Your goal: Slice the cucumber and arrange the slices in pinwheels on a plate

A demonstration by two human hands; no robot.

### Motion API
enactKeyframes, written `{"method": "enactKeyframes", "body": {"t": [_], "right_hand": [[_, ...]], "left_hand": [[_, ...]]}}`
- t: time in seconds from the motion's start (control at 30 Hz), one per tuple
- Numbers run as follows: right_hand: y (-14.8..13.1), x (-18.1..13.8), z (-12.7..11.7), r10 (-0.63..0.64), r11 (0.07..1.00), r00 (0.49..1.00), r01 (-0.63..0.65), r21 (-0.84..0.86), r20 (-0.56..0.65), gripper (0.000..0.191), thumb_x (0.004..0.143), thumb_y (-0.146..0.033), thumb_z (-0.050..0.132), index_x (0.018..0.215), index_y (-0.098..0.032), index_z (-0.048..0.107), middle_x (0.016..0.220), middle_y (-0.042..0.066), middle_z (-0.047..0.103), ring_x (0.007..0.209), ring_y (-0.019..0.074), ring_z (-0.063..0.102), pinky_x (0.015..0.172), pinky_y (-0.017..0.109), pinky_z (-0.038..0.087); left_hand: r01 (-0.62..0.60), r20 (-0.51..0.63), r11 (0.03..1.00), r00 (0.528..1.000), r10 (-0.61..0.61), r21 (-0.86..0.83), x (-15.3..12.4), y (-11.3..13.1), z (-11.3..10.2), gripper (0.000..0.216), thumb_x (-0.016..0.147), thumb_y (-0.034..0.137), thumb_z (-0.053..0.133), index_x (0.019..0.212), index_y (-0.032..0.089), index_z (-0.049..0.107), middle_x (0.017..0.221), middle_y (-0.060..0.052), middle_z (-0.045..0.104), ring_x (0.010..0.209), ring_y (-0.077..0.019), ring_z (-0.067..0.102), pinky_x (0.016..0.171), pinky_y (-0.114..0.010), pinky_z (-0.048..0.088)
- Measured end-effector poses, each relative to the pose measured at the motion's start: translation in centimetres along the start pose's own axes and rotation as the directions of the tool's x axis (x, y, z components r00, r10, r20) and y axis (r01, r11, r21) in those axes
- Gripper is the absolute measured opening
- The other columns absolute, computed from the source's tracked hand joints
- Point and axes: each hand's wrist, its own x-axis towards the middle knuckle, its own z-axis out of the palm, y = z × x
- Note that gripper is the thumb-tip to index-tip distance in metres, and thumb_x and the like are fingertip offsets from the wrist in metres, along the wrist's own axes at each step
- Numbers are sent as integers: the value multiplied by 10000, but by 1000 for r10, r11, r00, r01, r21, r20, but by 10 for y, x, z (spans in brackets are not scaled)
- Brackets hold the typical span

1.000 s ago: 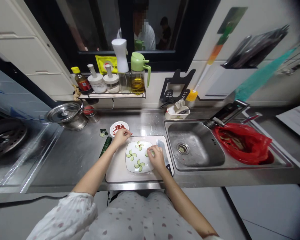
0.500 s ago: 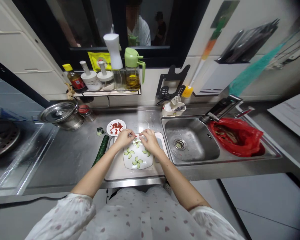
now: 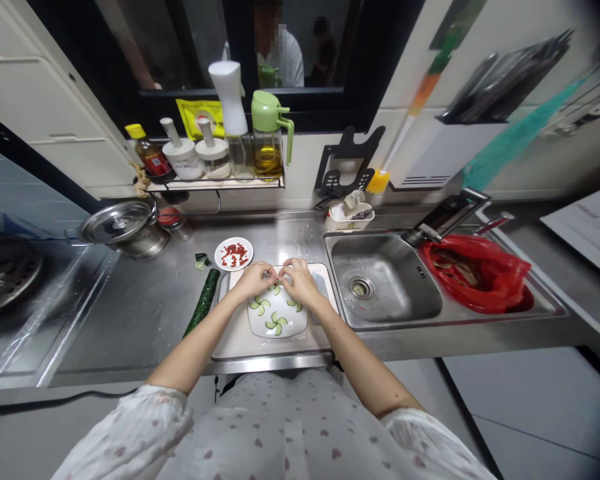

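Note:
A white plate (image 3: 278, 328) with several pinwheels of green cucumber slices (image 3: 273, 325) lies on a white cutting board (image 3: 240, 340) at the counter's front edge. My left hand (image 3: 254, 277) and my right hand (image 3: 298, 279) meet over the plate's far rim, fingertips pinched together above the far pinwheel. What the fingers pinch is too small to make out. A small white dish of chopped red chilli (image 3: 234, 253) stands just behind my left hand. A whole cucumber (image 3: 201, 303) lies left of the board.
A steel sink (image 3: 380, 283) is right of the board, with a red plastic bag (image 3: 480, 273) in the further basin. A steel pot with lid (image 3: 123, 227) stands at the left. A shelf of condiment bottles (image 3: 215, 150) hangs on the back wall.
My right hand moved from the plate's right side to its far rim. My left hand came back from the chilli dish to meet it. Both hands now pinch together there.

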Motion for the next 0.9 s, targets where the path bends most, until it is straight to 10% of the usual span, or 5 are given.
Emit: {"method": "enactKeyframes", "body": {"t": [0.9], "right_hand": [[37, -62, 14, 172, 978, 981, -159, -138, 87, 96, 880, -209, 568, 851, -201, 660, 1156, 78, 527, 1131, 251, 372, 944, 411, 384]], "left_hand": [[84, 144, 993, 985, -95, 82, -8, 12, 47, 160, 759, 269, 602, 879, 217, 693, 921, -36, 705, 920, -215, 611, 862, -326, 442]]}}
